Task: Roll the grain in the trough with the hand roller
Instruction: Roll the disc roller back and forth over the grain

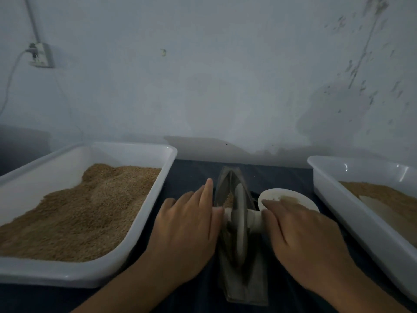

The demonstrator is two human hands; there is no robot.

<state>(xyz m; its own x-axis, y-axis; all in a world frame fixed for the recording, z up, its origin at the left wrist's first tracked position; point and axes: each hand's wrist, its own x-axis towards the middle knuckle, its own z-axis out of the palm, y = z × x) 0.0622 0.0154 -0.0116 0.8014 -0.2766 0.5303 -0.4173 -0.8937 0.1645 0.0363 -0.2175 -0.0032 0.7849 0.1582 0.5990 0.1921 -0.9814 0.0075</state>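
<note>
A narrow grey trough [230,177] runs away from me down the middle of the dark table. A little brown grain [229,201] lies in it. The hand roller [239,224], a grey disc on a white axle, stands upright in the trough. My left hand [187,224] lies flat with straight fingers on the left axle end. My right hand [302,233] lies flat on the right axle end, its fingers pointing left. Both palms cover the axle tips.
A large white tray [126,152] heaped with grain stands on the left. Another white tray [352,208] with a thinner grain layer stands on the right. A small white dish [284,193] sits behind my right hand. A wall rises close behind the table.
</note>
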